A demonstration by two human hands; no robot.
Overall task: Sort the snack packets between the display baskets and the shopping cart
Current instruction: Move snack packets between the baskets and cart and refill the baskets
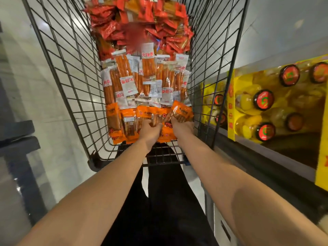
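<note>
Both reaching into cart [58, 71]: left hand [150, 131] clutching orange packets [156, 119], right hand [182, 126] clutching packet [182, 110]. Best lifted together, grip firm, clearing wire rim.

Yellow boxes [231, 103] of dark-lidded jars [263, 99], pale glossy floor [53, 103]

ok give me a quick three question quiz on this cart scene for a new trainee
1. True or false: both hands grip orange packets at the near end of the shopping cart.
2. Which packets fill the cart's far end? A red packets B white-labelled stick packets C yellow boxes
3. Fill in: the jars with dark lids stand on the person's ____ side.

Key:
1. True: left hand, right hand, orange packets.
2. A
3. right
</note>
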